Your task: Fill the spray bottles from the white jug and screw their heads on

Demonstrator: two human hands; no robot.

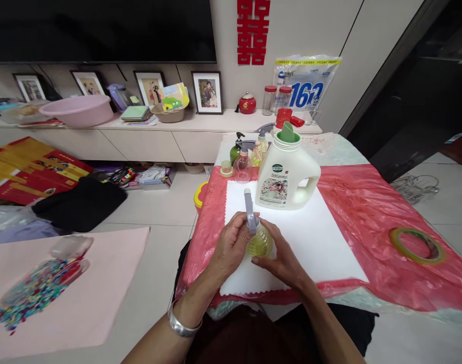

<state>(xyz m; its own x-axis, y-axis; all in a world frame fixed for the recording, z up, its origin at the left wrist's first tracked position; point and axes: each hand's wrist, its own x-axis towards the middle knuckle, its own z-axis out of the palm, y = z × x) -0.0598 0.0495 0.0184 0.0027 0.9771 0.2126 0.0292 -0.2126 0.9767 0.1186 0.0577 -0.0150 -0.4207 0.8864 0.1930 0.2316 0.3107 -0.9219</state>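
I have both hands on the spray bottle [258,241] (upright, nozzle pointing away): left hand [231,247] wrapped at its neck, right hand [282,260] closed round its body.

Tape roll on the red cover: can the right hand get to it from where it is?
Probably yes. The tape roll lies flat on the red cover, off to the right hand's side, with nothing between them. That hand would first have to let go of the small spray bottle.
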